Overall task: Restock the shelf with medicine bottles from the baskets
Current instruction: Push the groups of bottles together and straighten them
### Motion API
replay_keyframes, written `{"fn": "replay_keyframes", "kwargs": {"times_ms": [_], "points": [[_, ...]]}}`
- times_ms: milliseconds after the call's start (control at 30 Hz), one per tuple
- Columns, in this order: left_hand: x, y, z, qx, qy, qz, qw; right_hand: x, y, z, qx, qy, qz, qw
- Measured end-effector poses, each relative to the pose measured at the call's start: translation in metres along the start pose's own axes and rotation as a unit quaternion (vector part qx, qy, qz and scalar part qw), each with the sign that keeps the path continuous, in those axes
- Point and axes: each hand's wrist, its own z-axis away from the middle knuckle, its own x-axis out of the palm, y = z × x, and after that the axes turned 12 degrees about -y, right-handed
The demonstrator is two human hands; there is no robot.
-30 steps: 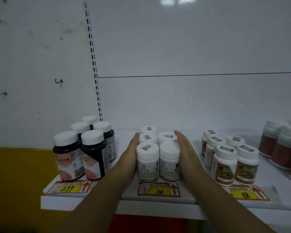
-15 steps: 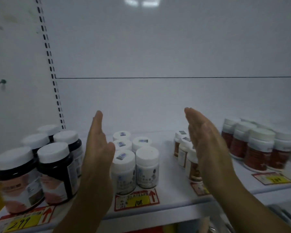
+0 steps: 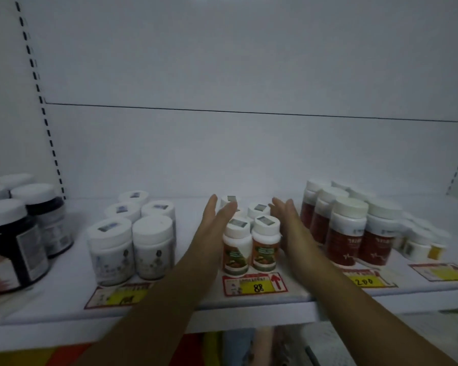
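Flanking orange-label bottles (image 3: 250, 249), hands (image 3: 216, 220) (image 3: 286, 220) sit between white bottles (image 3: 132, 241) and red bottles (image 3: 351, 233).

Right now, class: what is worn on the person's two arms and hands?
The left hand and right hand are bare: no gloves, and no ring or watch can be made out. Both forearms are uncovered down to the frame's edge; no sleeve shows.

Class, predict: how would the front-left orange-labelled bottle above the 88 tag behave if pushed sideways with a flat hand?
The orange-labelled bottle looks like rigid plastic, so it should hold its shape. Taller than wide, it may tip if pushed high; pushed low down, it probably slides on the smooth shelf.
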Motion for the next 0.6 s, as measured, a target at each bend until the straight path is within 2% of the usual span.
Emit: {"fn": "replay_keyframes", "kwargs": {"times_ms": [67, 167, 600], "points": [[-0.001, -0.008, -0.005, 0.016, -0.025, -0.004, 1.000, 0.000, 0.003, -0.002, 0.001, -0.048, -0.013, 0.999], [-0.002, -0.017, -0.012, 0.040, -0.032, -0.010, 0.999, -0.004, 0.014, -0.010, 0.001, -0.044, 0.006, 0.999], [0.002, -0.019, -0.013, 0.044, -0.035, -0.041, 0.998, -0.005, 0.024, -0.019, -0.025, -0.056, 0.024, 0.998]]}}
